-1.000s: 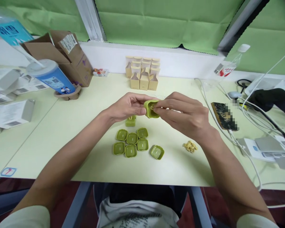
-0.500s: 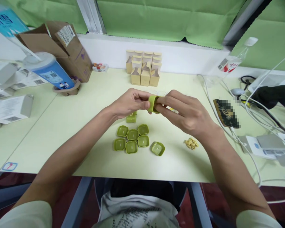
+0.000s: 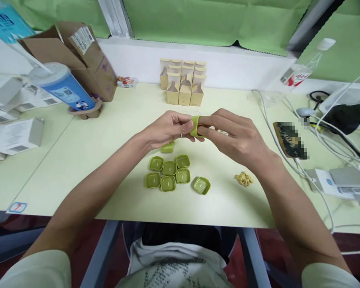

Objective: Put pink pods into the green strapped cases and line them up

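The left hand [image 3: 171, 129] pinches a small green cup [image 3: 194, 126] between thumb and fingers, holding it above the counter [image 3: 180, 210] with its opening toward the right hand [image 3: 238, 132], whose fingertips reach in (whether they grip anything there, I cannot tell). Six similar cups [image 3: 169, 168] sit grouped below, another cup [image 3: 202, 185] just beside them, and a pile of yellowish pieces [image 3: 244, 179] farther right.

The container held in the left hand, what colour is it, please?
The container is yellowish green, shown in the head view.
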`<state>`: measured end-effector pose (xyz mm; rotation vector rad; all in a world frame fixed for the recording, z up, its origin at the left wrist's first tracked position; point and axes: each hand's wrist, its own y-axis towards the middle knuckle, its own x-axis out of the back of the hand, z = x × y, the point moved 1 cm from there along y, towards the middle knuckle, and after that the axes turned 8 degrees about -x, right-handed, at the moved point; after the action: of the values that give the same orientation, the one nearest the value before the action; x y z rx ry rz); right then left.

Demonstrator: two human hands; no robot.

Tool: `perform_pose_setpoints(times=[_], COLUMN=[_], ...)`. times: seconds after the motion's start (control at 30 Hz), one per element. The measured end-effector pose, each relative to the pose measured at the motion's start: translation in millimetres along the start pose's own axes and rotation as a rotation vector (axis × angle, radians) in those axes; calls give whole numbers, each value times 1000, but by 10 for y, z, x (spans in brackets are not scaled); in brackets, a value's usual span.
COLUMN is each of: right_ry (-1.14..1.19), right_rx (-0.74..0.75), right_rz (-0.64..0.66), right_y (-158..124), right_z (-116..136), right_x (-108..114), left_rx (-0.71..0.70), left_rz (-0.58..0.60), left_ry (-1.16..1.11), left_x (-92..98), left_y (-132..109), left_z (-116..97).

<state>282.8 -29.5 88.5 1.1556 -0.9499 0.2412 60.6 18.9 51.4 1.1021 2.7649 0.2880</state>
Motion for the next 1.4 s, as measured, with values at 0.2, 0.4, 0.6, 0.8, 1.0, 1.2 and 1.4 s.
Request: perform_pose_setpoints(times=[0.2,0.4,0.6,0.8,1.0,1.2,1.4], right_ry=[75,4,-61,-36,98,172,193], right_rx=[-261,-219,-153,-223,-196,-188,-224], right_rz=[-105,-21,-32,-4,36,-63,-25], right_y=[-1,-23,-41,-55,-57,-20,-17], right_z=[-38,-73,-53,-23,-75,-93,-55], right_x=[212,131,1,-24,60,70,15], left_rx=[-37,-57,-33,-16,-16,-27,-10], left_rz=[2,11,15,6,14,16,17], left_ry=[-19,29,66,81,66,52,60], left_x=[67,16,-24,-21,-9,-1,0], left_y=[8,-4,-1,-6,3,0,-6], left_z=[-5,-34,-62,-46,-53,-62,13])
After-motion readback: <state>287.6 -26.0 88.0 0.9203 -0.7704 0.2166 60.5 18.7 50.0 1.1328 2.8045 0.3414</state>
